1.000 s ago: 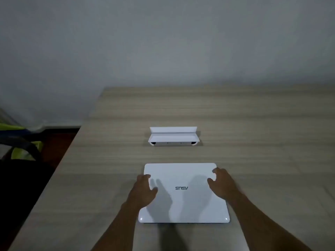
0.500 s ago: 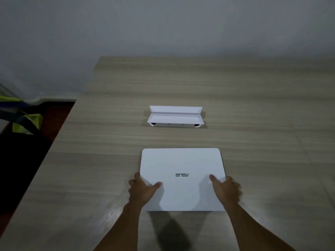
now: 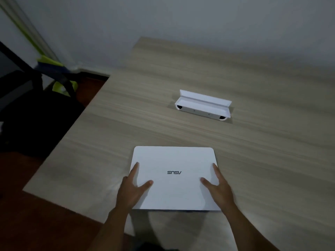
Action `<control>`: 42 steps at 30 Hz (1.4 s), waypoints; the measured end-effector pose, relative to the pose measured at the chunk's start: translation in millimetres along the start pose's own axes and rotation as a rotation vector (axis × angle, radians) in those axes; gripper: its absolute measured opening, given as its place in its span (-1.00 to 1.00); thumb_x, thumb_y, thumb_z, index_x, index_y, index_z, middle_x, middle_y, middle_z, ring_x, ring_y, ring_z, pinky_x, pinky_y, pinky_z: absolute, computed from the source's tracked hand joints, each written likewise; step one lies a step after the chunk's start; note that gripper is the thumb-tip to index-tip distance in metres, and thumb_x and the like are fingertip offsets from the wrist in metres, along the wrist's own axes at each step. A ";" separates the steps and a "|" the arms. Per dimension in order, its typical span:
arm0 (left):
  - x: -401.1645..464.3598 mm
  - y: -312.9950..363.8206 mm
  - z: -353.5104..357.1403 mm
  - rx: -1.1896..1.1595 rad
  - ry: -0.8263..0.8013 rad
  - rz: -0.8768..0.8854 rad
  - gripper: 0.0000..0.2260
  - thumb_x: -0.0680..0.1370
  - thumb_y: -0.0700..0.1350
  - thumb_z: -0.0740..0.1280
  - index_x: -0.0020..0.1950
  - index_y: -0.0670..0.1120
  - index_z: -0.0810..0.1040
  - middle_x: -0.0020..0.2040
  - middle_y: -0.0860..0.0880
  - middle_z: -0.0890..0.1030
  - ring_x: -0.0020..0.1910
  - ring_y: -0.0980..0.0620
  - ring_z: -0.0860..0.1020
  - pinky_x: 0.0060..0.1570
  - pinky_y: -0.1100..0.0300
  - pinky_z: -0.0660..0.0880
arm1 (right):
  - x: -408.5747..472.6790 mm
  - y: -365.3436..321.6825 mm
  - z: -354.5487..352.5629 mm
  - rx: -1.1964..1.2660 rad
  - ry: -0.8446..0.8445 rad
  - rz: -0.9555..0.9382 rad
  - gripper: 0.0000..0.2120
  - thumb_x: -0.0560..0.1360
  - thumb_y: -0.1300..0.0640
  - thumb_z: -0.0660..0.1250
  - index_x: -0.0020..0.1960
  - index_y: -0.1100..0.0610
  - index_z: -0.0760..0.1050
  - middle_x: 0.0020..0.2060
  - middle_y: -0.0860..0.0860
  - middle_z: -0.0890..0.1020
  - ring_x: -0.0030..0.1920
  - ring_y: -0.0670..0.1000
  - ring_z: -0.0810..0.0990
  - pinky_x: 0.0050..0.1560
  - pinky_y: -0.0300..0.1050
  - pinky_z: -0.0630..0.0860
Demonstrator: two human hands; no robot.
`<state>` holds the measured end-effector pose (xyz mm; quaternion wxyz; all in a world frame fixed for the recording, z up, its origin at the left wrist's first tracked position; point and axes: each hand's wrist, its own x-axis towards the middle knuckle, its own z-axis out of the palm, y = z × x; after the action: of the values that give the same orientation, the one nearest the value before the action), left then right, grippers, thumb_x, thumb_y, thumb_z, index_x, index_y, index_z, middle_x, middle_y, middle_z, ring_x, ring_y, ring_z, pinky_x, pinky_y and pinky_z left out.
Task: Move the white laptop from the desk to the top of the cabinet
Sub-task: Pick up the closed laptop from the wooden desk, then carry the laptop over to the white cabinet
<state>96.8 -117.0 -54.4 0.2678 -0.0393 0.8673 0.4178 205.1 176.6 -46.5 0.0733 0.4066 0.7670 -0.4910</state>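
Two hands grasp the closed white laptop by its side edges: the left hand clamps the left edge with its thumb lying on the lid, and the right hand clamps the right edge the same way, fingers running along the side. Its near edge appears lifted a little, casting a shadow on the table below. The logo on the lid reads upside down. Farther back on the table, well apart, sits a small white device. Off the left side stands a dark chair.
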 end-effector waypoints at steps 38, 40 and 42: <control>-317.2 -387.5 -395.3 -0.662 1.437 -0.510 -0.25 0.30 0.11 0.58 0.44 0.12 0.38 0.38 0.10 0.48 0.22 0.19 0.43 0.13 0.21 0.41 | -340.5 -311.0 609.9 -0.359 -1.005 -0.863 -0.37 0.50 -0.08 0.41 0.54 -0.10 0.34 0.47 -0.10 0.45 0.35 0.01 0.48 0.24 -0.03 0.50; -320.1 -413.7 -421.8 -0.659 1.458 -0.551 -0.26 0.30 0.12 0.58 0.44 0.12 0.39 0.37 0.07 0.49 0.21 0.17 0.43 0.11 0.20 0.42 | -358.7 -321.1 650.4 -0.353 -1.038 -0.844 -0.39 0.50 -0.03 0.42 0.52 -0.07 0.37 0.45 -0.11 0.46 0.30 -0.05 0.47 0.21 -0.08 0.48; -319.9 -440.3 -455.1 -0.672 1.478 -0.563 -0.27 0.32 0.10 0.57 0.44 0.12 0.39 0.38 0.05 0.49 0.23 0.13 0.44 0.12 0.20 0.41 | -379.1 -334.8 696.9 -0.322 -1.056 -0.820 -0.42 0.49 0.02 0.44 0.50 -0.04 0.42 0.44 -0.10 0.48 0.34 -0.03 0.48 0.29 -0.02 0.48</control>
<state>301.9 -791.4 25.8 -0.2981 -0.5923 0.6074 0.4375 21.9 -661.6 26.3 0.3051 -0.2263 0.7837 -0.4915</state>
